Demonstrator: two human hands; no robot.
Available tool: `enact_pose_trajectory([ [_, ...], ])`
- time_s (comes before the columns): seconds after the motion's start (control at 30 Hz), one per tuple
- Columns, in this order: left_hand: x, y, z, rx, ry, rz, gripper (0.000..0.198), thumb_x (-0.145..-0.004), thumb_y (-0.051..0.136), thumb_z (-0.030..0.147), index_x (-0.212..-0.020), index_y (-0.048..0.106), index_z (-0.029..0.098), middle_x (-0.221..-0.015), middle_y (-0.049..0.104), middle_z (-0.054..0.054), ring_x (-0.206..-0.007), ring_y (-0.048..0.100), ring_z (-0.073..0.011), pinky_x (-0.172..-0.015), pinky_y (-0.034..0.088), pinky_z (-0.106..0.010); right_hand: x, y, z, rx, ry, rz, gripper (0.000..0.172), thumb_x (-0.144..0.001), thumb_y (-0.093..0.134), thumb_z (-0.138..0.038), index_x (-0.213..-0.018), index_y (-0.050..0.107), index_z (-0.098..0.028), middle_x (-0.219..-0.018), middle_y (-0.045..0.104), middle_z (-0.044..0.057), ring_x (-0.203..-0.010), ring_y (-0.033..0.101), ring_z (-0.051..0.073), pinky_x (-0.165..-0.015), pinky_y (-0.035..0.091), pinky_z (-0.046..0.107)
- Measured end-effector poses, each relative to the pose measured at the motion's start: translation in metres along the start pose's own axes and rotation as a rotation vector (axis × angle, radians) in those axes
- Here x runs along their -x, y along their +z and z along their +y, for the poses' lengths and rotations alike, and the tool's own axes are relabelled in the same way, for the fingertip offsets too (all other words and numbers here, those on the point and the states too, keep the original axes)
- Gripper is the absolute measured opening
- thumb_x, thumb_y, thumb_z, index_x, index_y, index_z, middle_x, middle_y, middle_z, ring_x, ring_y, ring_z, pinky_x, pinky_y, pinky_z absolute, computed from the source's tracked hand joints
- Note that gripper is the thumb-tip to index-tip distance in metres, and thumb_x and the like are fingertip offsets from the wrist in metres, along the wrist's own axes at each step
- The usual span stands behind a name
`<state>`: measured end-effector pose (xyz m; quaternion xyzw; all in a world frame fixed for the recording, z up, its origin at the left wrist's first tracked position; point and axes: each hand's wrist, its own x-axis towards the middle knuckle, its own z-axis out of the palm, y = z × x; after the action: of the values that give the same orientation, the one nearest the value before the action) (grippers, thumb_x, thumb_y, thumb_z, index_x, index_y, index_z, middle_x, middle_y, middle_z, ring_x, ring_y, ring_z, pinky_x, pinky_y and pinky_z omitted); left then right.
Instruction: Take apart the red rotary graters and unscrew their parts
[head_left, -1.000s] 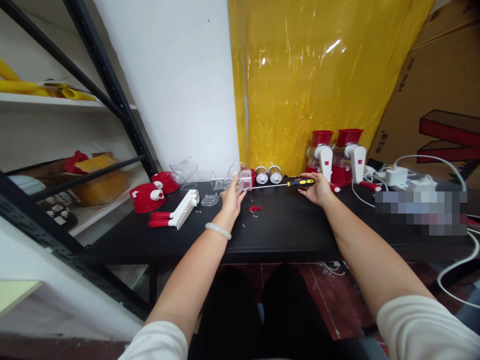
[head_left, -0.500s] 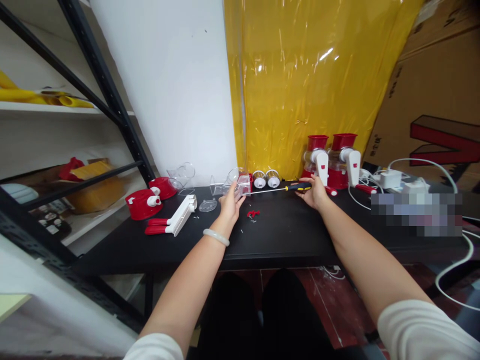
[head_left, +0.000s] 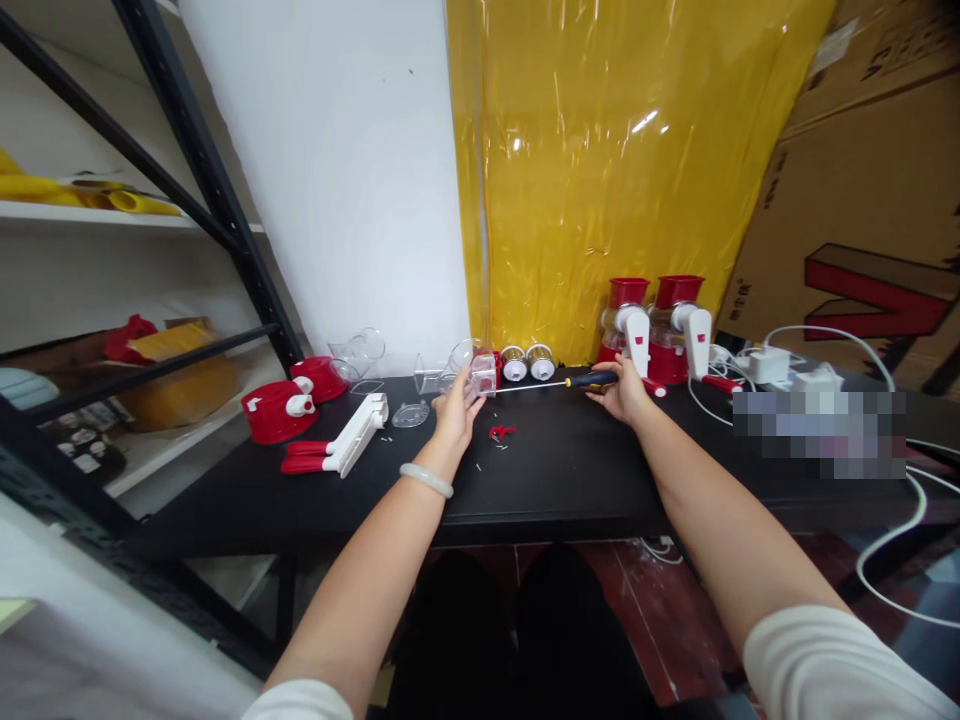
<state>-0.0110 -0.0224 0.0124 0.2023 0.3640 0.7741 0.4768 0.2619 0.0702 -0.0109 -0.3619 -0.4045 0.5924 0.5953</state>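
Two items are held at the desk (head_left: pixel 562 470): we record the right grip (head_left: pixel 624 393) pinching the screwdriver (head_left: pixel 589 381), its long axis running left, nearly level, toward the right end of the clear housing (head_left: pixel 485 377) pinched in the left grip (head_left: pixel 454 412), contact unconfirmed.

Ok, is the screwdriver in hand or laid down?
In hand: the right hand holds the screwdriver, its shaft pointing toward the clear part in the left hand.

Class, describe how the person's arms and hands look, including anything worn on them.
Both arms have short white fabric sleeves. A smooth, whitish, ring-shaped bangle circles the wrist of the left hand; no bracelet shows at the wrist of the right hand. Neither hand wears a glove.
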Motion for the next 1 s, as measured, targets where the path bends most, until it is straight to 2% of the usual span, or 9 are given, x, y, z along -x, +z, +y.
enact_pose_trajectory([
  [0.13, -0.002, 0.000, 0.002, 0.016, 0.016, 0.027, 0.023, -0.080, 0.075, 0.028, -0.089, 0.057, 0.018, -0.085, 0.069, -0.006, -0.090, 0.069, -0.0168, -0.093, 0.054, -0.040, -0.003, 0.004, 0.009, 0.075, -0.025, 0.059, 0.025, -0.077, 0.064, -0.044, -0.071, 0.052, -0.024, -0.042, 0.042, -0.006, -0.037, 0.039, 0.012, -0.039, 0.033, 0.023],
  [0.23, -0.002, 0.000, 0.003, 0.019, 0.014, 0.028, 0.022, -0.082, 0.074, 0.030, -0.091, 0.057, 0.018, -0.086, 0.070, -0.006, -0.088, 0.070, -0.0163, -0.092, 0.054, -0.039, -0.001, 0.006, 0.008, 0.018, -0.045, 0.026, 0.012, -0.071, 0.064, -0.024, -0.075, 0.053, -0.024, -0.051, 0.052, -0.006, -0.045, 0.048, 0.012, -0.045, 0.040, 0.023],
  [0.33, -0.001, 0.001, 0.003, 0.013, 0.000, 0.018, 0.023, -0.081, 0.074, 0.029, -0.093, 0.057, 0.018, -0.087, 0.070, -0.007, -0.087, 0.070, -0.0162, -0.092, 0.054, -0.039, 0.002, 0.005, 0.001, -0.055, -0.047, -0.028, 0.017, -0.066, 0.059, -0.016, -0.078, 0.052, -0.025, -0.070, 0.065, -0.004, -0.065, 0.062, 0.014, -0.061, 0.051, 0.027],
  [0.43, 0.000, 0.001, 0.002, 0.006, -0.007, 0.019, 0.025, -0.080, 0.075, 0.029, -0.093, 0.058, 0.017, -0.086, 0.070, -0.007, -0.087, 0.070, -0.0162, -0.090, 0.055, -0.038, 0.003, 0.003, -0.002, -0.070, -0.034, -0.077, 0.009, -0.075, 0.055, -0.029, -0.084, 0.056, -0.025, -0.076, 0.068, 0.001, -0.070, 0.065, 0.018, -0.062, 0.052, 0.032],
  [0.57, -0.001, 0.001, 0.002, 0.000, -0.003, 0.027, 0.023, -0.080, 0.075, 0.028, -0.090, 0.058, 0.016, -0.084, 0.070, -0.007, -0.085, 0.071, -0.0165, -0.089, 0.055, -0.038, -0.001, 0.001, 0.002, 0.186, -0.073, 0.037, 0.031, -0.083, 0.055, -0.052, -0.079, 0.058, -0.022, -0.048, 0.052, -0.002, -0.042, 0.050, 0.015, -0.044, 0.038, 0.026],
  [0.67, -0.002, 0.001, 0.002, -0.005, -0.001, 0.030, 0.020, -0.082, 0.073, 0.028, -0.089, 0.059, 0.015, -0.082, 0.070, -0.008, -0.085, 0.071, -0.0170, -0.090, 0.055, -0.039, -0.004, 0.001, 0.004, 0.209, -0.154, 0.071, 0.021, -0.077, 0.066, -0.041, -0.075, 0.055, -0.023, -0.044, 0.044, -0.006, -0.036, 0.037, 0.010, -0.040, 0.029, 0.023],
  [0.77, -0.002, 0.001, 0.002, -0.005, 0.002, 0.028, 0.019, -0.083, 0.072, 0.028, -0.089, 0.059, 0.015, -0.084, 0.070, -0.008, -0.085, 0.070, -0.0176, -0.090, 0.055, -0.040, -0.003, 0.000, 0.000, 0.111, -0.145, 0.028, 0.013, -0.073, 0.063, -0.028, -0.081, 0.054, -0.025, -0.058, 0.056, -0.005, -0.047, 0.049, 0.012, -0.048, 0.041, 0.025],
  [0.87, -0.003, 0.001, 0.001, -0.001, 0.011, 0.032, 0.019, -0.083, 0.072, 0.027, -0.090, 0.059, 0.016, -0.085, 0.070, -0.008, -0.085, 0.070, -0.0174, -0.089, 0.055, -0.041, -0.002, -0.002, -0.005, 0.012, -0.080, -0.073, 0.012, -0.074, 0.057, -0.033, -0.083, 0.056, -0.026, -0.075, 0.066, 0.001, -0.067, 0.062, 0.018, -0.061, 0.051, 0.034],
  [1.0, -0.004, 0.001, 0.000, -0.005, 0.014, 0.040, 0.019, -0.082, 0.073, 0.026, -0.089, 0.059, 0.015, -0.085, 0.069, -0.008, -0.085, 0.070, -0.0182, -0.088, 0.055, -0.041, -0.004, -0.002, -0.002, 0.059, -0.021, -0.003, 0.034, -0.085, 0.050, -0.054, -0.073, 0.055, -0.023, -0.060, 0.059, 0.003, -0.051, 0.053, 0.016, -0.050, 0.045, 0.031],
])
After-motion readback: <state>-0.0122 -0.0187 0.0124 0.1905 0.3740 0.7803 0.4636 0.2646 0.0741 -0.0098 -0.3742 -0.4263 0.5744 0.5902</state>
